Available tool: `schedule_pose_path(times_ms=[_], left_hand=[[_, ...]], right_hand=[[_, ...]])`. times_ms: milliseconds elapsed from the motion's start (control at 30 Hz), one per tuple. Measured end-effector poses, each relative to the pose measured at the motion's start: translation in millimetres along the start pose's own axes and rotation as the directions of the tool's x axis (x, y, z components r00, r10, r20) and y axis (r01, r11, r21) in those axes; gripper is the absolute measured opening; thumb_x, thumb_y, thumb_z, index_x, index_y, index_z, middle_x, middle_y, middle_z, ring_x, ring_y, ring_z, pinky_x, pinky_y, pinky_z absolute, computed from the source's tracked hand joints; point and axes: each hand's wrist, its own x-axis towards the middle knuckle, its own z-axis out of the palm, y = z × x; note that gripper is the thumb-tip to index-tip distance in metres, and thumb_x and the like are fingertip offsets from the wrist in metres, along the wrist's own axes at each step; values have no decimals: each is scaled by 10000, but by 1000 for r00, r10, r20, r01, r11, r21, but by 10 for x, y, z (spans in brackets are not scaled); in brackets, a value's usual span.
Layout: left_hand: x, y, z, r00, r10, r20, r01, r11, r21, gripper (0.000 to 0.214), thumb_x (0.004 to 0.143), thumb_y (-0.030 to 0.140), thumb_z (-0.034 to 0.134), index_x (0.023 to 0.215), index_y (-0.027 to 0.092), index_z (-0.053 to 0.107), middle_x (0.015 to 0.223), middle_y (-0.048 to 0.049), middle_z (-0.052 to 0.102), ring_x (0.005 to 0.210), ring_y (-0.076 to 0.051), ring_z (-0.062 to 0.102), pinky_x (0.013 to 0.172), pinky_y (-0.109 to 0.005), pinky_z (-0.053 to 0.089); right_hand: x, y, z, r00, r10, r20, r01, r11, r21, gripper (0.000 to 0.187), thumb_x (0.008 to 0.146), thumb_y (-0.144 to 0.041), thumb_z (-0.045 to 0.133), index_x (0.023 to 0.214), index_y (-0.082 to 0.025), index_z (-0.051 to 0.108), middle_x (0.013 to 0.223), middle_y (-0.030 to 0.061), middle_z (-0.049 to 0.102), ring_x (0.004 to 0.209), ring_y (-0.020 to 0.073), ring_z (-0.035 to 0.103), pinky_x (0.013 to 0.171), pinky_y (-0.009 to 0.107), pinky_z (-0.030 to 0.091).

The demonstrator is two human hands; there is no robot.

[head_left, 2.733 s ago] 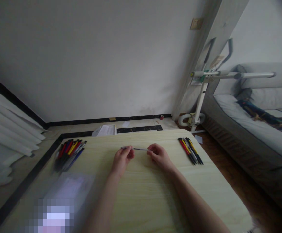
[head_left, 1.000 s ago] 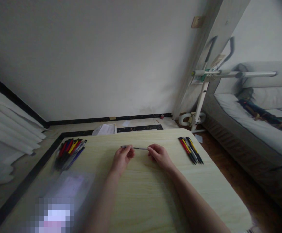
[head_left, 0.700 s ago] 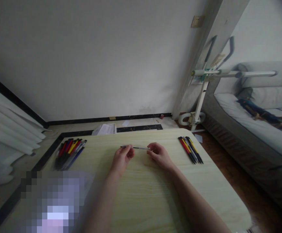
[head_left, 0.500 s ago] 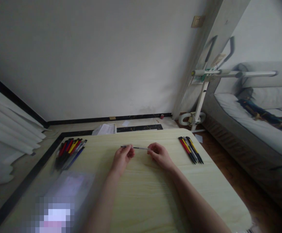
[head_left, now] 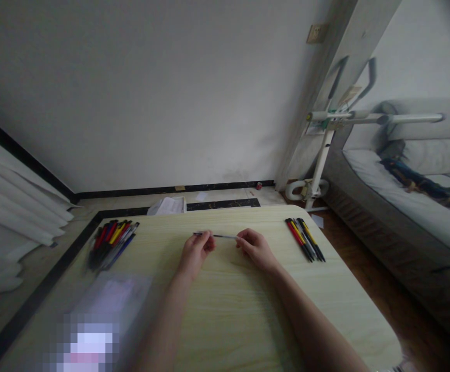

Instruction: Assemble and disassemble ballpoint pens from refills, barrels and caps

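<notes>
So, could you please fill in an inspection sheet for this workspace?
Surface: table, pale wood-grain top, rounded far right corner.
Job's things: thin rod between the hands; mixed pen pile at left; neat pen row at right, with red, grey and yellow.
Clutter: clear plastic near the pile, blurred, contents unclear.
Grippers: bare hands; left hand pinches the rod's left part, right hand its right end.
Cables: nothing seen on the table.
Surroundings: wall ahead, curtain left, exercise machine and sofa right.
</notes>
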Motion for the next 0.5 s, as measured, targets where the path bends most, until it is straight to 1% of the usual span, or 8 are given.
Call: schedule_pose_path(times_ms=[267,500], left_hand=[[-1,-1,-2,1000,-1,-1,1,1000,5,232,664,276,669,811,104,620,696,-32,604,631,-95,558,599,-225,432],[7,-18,-14,1000,3,-1,-3,1000,18,231,666,277,666,809,100,622,694,-37,604,634,-100,560,594,-226,435]], right_hand=[[-23,-30,-3,1000,-6,-3,6,998,-58,234,785,-384,501,727,-160,530,594,-9,554,460,76,451,421,188,347],[-20,-42,5,1000,10,9,-9,996,-88,301,802,-422,457,680,-158,534,575,-4,550,453,79,451,422,191,343]])
